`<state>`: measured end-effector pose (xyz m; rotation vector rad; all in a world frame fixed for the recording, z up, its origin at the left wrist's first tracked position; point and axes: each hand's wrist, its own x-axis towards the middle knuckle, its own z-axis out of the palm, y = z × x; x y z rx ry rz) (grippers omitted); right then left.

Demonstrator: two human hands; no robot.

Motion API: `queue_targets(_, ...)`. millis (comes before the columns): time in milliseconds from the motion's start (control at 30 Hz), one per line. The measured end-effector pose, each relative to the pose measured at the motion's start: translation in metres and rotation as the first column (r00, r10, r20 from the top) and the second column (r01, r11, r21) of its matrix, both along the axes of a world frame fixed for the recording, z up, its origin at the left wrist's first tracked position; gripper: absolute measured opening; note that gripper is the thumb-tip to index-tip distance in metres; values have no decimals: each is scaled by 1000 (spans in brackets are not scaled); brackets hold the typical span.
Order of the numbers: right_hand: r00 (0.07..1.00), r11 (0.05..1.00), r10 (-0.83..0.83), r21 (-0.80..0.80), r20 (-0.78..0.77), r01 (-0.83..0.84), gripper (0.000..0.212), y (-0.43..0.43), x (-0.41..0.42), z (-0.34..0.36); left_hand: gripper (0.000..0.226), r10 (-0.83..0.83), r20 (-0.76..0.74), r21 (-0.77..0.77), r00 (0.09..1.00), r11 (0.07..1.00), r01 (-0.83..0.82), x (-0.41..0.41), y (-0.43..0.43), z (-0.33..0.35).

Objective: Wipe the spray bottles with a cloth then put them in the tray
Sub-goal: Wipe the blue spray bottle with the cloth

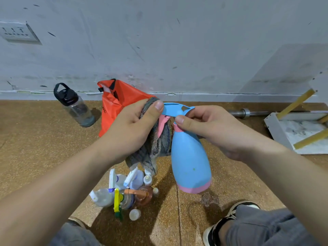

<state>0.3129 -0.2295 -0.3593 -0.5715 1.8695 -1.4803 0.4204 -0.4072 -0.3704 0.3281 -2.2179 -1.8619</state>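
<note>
I hold a light blue spray bottle (190, 160) with a pink base band and pink trigger above the floor. My right hand (211, 128) grips its neck, thumb at the pink collar. My left hand (134, 128) clutches a grey striped cloth (156, 148), pressing it against the blue spray head with the thumb on top. The cloth hangs down beside the bottle. Below, several small spray bottles (124, 192) stand clustered on the floor. A white tray (271, 128) with wooden sticks across it lies on the floor at the right.
An orange plastic bag (113, 107) sits behind my left hand by the wall. A clear water bottle with a black cap (76, 105) stands to its left. A metal bar (248, 113) lies by the wall. My shoes (223, 222) and knees are at the bottom.
</note>
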Motion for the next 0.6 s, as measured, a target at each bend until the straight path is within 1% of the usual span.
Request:
queue_targets(67,1000,1000,-11,-3,-2,10,44,0,-1,1,40,61,8,79,998,995,-62,-1,0,-1)
queue_targets(133,997,997,-74,25,11,73,44,0,-4,1,51,193,64,152,979,968,-200,-3,-1,-3)
queue_targets(200,987,987,-157,53,47,154,45,1,-8,-1,66,337,210,180,918,909,-375,-3,-3,-5)
queue_targets(233,978,980,-195,55,73,191,42,1,-9,-2,69,386,300,179,872,876,-449,-2,-3,-7)
queue_targets(300,961,968,-252,52,117,247,32,0,-12,-4,64,416,444,204,794,816,-541,1,3,-10)
queue_targets(333,954,963,-270,50,133,266,28,0,-12,-4,63,400,473,218,785,810,-544,3,10,-10)
queue_targets(367,947,958,-285,45,146,282,24,-1,-13,-5,64,379,463,204,801,834,-513,6,18,-12)
queue_targets(400,942,955,-297,37,156,295,18,-2,-13,-6,64,361,420,162,833,873,-460,8,26,-15)
queue_targets(467,941,953,-303,16,154,304,10,-3,-10,-8,61,313,275,71,909,936,-344,15,44,-20)
queue_targets(533,946,954,-297,-13,130,301,7,-5,-6,-9,55,216,142,11,966,976,-219,23,56,-24)
queue_targets(600,954,957,-286,-23,86,289,10,-8,1,-12,54,123,84,-39,989,992,-120,29,62,-24)
